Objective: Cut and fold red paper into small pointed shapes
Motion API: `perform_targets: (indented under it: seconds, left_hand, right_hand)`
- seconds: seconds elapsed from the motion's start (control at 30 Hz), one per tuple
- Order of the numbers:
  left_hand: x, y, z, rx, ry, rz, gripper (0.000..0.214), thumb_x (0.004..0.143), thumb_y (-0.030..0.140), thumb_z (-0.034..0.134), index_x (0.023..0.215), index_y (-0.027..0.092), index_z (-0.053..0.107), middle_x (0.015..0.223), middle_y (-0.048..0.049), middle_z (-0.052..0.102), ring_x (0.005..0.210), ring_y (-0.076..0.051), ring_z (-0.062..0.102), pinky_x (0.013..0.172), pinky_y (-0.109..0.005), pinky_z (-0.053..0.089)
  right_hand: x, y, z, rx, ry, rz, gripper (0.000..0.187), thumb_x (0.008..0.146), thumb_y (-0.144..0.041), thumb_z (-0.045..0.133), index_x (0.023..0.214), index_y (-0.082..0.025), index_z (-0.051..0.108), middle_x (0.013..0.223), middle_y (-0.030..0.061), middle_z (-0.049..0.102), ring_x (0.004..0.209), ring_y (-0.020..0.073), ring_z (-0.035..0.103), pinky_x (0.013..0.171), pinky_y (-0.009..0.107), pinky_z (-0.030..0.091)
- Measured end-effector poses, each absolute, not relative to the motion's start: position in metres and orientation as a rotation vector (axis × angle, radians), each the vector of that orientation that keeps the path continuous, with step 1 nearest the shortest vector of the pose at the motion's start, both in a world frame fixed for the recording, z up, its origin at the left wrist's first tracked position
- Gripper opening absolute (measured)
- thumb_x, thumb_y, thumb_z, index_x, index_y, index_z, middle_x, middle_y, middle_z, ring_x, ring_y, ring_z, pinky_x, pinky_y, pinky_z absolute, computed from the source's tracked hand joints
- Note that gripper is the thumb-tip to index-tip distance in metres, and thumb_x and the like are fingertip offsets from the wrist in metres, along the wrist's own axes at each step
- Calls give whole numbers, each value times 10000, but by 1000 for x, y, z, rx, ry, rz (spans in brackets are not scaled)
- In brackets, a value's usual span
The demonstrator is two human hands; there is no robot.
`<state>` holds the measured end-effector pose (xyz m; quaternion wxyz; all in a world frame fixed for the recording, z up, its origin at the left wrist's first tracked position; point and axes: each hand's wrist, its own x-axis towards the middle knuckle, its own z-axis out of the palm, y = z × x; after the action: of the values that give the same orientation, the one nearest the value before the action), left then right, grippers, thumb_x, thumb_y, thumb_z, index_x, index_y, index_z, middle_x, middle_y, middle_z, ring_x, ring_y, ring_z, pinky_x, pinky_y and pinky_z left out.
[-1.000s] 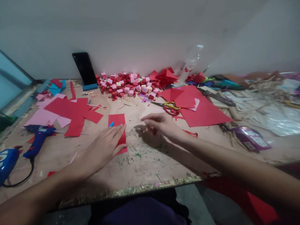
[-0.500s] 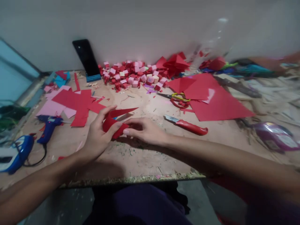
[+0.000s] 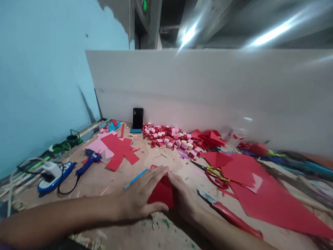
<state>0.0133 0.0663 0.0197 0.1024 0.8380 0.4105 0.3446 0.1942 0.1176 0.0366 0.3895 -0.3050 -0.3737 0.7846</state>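
A folded piece of red paper (image 3: 163,192) lies low over the table between my two hands. My left hand (image 3: 145,192) grips its left side, fingers stretched along the top and thumb at the near edge. Against the opposite side rests my right hand (image 3: 183,196), its fingers pressed along the paper and meeting the left fingertips at the far end. Part of the sheet is covered by both hands. Beside my left hand lies a thin blue stick (image 3: 135,179), its far end touching or just behind the fingers. A red-handled knife (image 3: 229,213) is right of my right hand.
Yellow-and-red scissors (image 3: 214,173) lie near large red sheets (image 3: 270,198). Many small pink and red paper cubes (image 3: 171,137) are heaped at the back beside a phone (image 3: 137,118). A blue glue gun (image 3: 88,161) and a blue-white power strip (image 3: 56,178) are left.
My view has tilted up, showing the wall and ceiling lights. The red paper, which was curled and raised between my fingers, is now pressed flatter, with both hands closer together.
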Motion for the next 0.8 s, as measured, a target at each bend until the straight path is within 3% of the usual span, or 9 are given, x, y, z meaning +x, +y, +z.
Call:
perform_targets:
  seconds: [0.13, 0.27, 0.37, 0.43, 0.67, 0.8]
  left_hand:
    - [9, 65, 6, 2614, 1255, 1059, 1004, 994, 461, 685, 1698, 293, -11, 1681, -208, 428, 1564, -351, 431, 1225, -597, 463]
    - [6, 61, 5, 2803, 1274, 1037, 772, 978, 387, 711, 1619, 242, 306, 1660, -214, 441, 1584, -375, 379, 1260, -670, 363]
    - [6, 57, 9, 2909, 1250, 966, 468, 982, 328, 695, 1412, 213, 552, 1564, -201, 538, 1501, -355, 483, 1233, -611, 410]
    - [6, 57, 10, 2966, 1214, 966, 345, 987, 316, 679, 1306, 200, 618, 1448, -187, 624, 1388, -333, 578, 1178, -562, 461]
    - [1, 65, 4, 3114, 1200, 995, 200, 985, 201, 645, 1181, 173, 679, 1196, -119, 744, 1149, -267, 671, 1023, -445, 467]
    - [-2, 66, 7, 3065, 1138, 1101, 214, 975, 223, 658, 1171, 139, 679, 1093, -113, 779, 1009, -252, 695, 912, -418, 493]
  right_hand:
    - [193, 114, 29, -862, -874, 1952, 365, 629, -379, 996, 856, -176, 796, 762, 41, 774, 748, 218, 728, 780, 334, 558]
    - [184, 112, 26, -869, -856, 1856, 400, 563, -377, 1012, 818, -160, 793, 734, 44, 767, 693, 208, 703, 704, 314, 541]
    - [179, 115, 24, -861, -845, 1783, 379, 552, -388, 1008, 757, -154, 791, 762, 61, 780, 699, 209, 693, 693, 315, 546]
    - [179, 119, 22, -850, -871, 1764, 333, 597, -388, 991, 749, -163, 797, 737, 52, 767, 670, 203, 671, 683, 321, 547]
    - [189, 123, 15, -822, -940, 1798, 282, 700, -393, 947, 779, -184, 775, 781, 48, 759, 716, 209, 648, 724, 342, 534]
    - [193, 125, 9, -841, -1008, 1763, 265, 772, -403, 901, 842, -179, 778, 807, 37, 749, 753, 198, 640, 809, 353, 526]
